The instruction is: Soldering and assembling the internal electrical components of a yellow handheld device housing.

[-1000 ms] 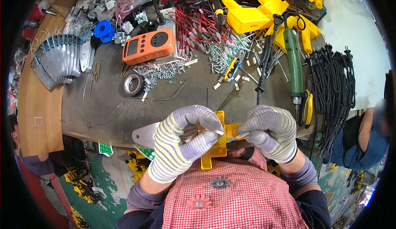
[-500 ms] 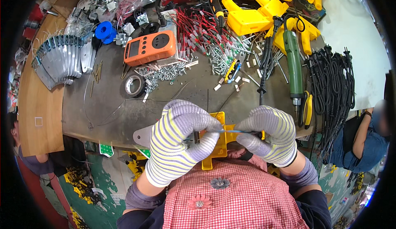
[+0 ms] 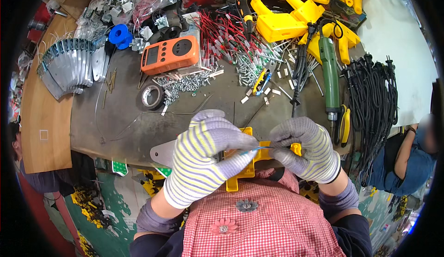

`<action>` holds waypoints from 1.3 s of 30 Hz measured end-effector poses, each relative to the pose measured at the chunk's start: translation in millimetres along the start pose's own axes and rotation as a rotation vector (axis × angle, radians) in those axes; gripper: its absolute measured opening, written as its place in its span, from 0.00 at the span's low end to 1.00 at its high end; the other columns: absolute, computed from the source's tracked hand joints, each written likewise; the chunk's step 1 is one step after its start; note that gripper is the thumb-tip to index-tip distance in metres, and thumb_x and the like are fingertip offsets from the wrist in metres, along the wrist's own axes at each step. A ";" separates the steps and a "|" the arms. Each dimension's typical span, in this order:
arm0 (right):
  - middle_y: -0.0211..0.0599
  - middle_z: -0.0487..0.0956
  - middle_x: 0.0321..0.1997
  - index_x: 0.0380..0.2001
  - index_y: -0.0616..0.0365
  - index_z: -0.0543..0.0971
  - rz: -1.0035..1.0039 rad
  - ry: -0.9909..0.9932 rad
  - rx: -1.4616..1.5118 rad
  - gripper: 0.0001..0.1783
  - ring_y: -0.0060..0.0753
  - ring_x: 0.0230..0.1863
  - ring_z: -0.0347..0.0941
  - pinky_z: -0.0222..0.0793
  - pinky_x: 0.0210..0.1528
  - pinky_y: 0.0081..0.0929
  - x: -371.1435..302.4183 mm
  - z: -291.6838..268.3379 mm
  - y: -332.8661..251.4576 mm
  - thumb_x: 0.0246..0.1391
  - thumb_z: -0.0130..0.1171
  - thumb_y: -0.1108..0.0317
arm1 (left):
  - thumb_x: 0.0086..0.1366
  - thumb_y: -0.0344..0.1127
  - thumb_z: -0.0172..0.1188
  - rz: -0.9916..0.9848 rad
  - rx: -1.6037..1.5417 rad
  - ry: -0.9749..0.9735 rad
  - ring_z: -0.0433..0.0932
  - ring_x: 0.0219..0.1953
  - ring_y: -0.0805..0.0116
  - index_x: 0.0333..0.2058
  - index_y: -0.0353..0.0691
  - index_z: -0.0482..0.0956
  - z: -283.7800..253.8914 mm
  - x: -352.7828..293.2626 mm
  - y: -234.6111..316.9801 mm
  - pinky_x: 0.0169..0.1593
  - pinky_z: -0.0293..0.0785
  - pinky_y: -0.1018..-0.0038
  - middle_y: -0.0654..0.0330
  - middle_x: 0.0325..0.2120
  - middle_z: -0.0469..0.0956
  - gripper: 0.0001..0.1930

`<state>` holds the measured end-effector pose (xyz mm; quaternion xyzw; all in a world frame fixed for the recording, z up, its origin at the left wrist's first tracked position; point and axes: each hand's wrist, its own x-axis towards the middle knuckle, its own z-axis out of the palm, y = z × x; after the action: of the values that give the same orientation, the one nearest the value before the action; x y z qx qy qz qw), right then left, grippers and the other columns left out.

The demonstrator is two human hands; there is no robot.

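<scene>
My left hand (image 3: 208, 153), in a striped knit glove, pinches one end of a thin blue wire (image 3: 264, 148). My right hand (image 3: 307, 151), gloved alike, has its thumb and fingertips closed on the wire's other end. Only a short length shows between the fingertips. Below them, a yellow plastic housing (image 3: 233, 184) lies at the bench's front edge, partly covered by my left hand. A grey metal plate (image 3: 162, 154) with a hole sticks out to the left behind that hand.
Across the bench lie a tape roll (image 3: 152, 97), an orange meter (image 3: 170, 55), a green electric screwdriver (image 3: 328, 74), yellow-handled pliers (image 3: 345, 125), black power cords (image 3: 370, 95), fanned metal blades (image 3: 69, 67) and yellow housings (image 3: 282, 24). Another person (image 3: 397, 160) sits at right.
My hands have drawn closer together, the left shifting right. Less of the blue wire shows between my fingertips.
</scene>
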<state>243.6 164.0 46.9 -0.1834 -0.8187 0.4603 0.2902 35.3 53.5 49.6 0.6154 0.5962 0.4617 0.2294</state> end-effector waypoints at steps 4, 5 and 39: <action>0.38 0.82 0.34 0.45 0.58 0.77 -0.054 -0.107 -0.020 0.16 0.36 0.35 0.84 0.79 0.38 0.27 5.8 -3.8 0.6 0.53 0.68 0.77 | 0.48 0.34 0.75 0.138 0.112 -0.012 0.81 0.32 0.64 0.40 0.41 0.84 3.7 8.2 8.5 0.57 0.69 0.60 0.63 0.23 0.81 0.18; 0.38 0.82 0.34 0.44 0.58 0.77 -0.019 -0.096 0.002 0.15 0.36 0.34 0.84 0.79 0.37 0.27 6.4 -6.6 -1.3 0.54 0.68 0.75 | 0.49 0.36 0.75 0.152 0.167 0.015 0.80 0.33 0.64 0.46 0.41 0.83 1.4 10.3 11.8 0.58 0.67 0.61 0.63 0.23 0.80 0.23; 0.37 0.84 0.36 0.40 0.65 0.81 0.402 -0.030 0.064 0.11 0.19 0.39 0.79 0.76 0.39 0.22 29.0 20.6 10.8 0.54 0.67 0.71 | 0.44 0.44 0.70 -0.034 0.942 0.162 0.64 0.64 0.54 0.26 0.52 0.80 51.6 -38.1 -15.7 0.68 0.46 0.45 0.59 0.64 0.71 0.10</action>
<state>208.5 172.6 38.2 -0.3270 -0.7547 0.5376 0.1858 75.8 34.2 1.1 0.6047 0.7664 0.1841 -0.1142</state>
